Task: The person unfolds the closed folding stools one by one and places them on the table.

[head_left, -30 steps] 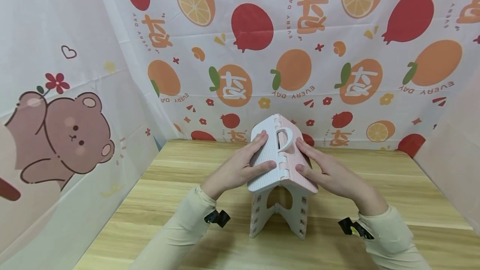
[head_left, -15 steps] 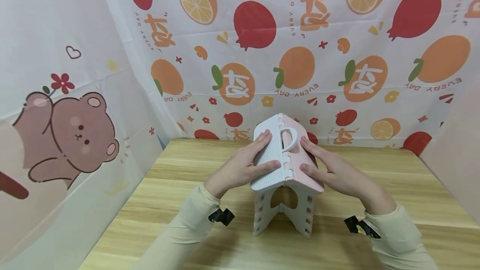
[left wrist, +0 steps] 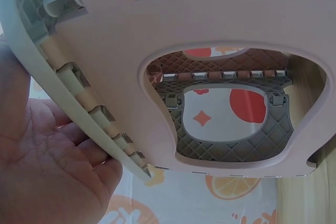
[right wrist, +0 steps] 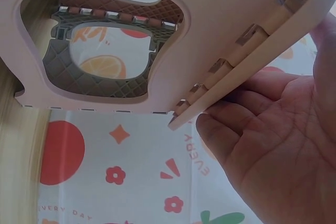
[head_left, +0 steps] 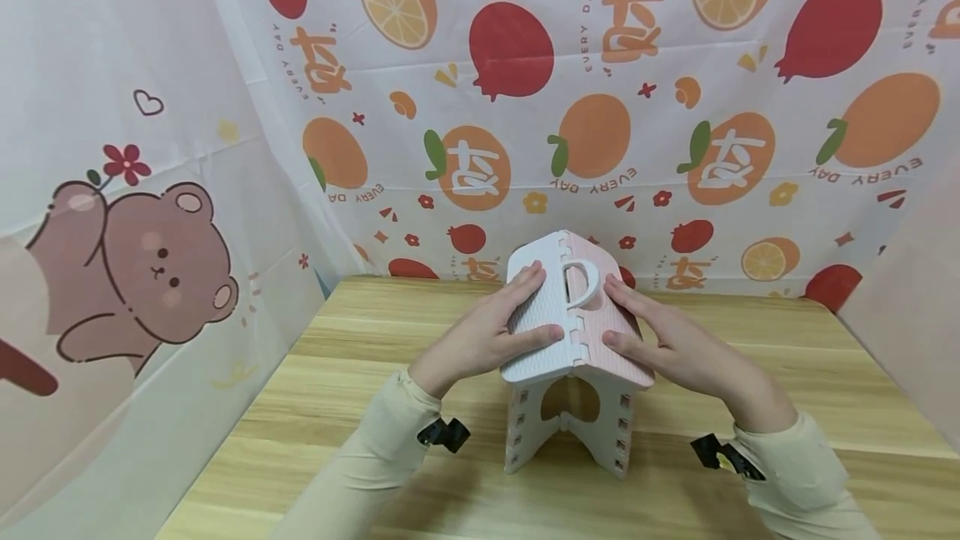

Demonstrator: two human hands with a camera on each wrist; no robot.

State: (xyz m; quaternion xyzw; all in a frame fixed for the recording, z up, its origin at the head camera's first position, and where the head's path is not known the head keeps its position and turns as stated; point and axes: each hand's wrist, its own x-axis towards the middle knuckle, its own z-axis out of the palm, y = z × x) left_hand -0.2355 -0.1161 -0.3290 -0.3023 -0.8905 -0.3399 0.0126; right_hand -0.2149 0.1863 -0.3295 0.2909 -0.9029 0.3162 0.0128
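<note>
A white and pink plastic folding step stool (head_left: 542, 352) stands half unfolded on the table, its hinged top peaked like a roof. A white carrying handle (head_left: 594, 283) sticks up near the ridge. My left hand (head_left: 491, 325) rests flat on the white half of the top, fingers spread. On the pink half lies my right hand (head_left: 675, 344), its fingers straight too. The wrist views look under the top at the stool's pink leg panel (left wrist: 115, 72) with a large cut-out. There my left palm (left wrist: 55, 166) and right palm (right wrist: 286, 140) lie along the outer edges.
The stool stands on a light wooden table (head_left: 360, 473). A fruit-print cloth (head_left: 420, 90) hangs behind the table, close to the stool's far end. Another cloth with a printed bear (head_left: 161, 261) hangs at the left. Black wrist cameras (head_left: 444, 435) sit on both sleeves.
The stool has spread slightly wider: its peaked top is a little flatter and its legs stand further apart. Both hands have stayed on it. The head view has shifted a little.
</note>
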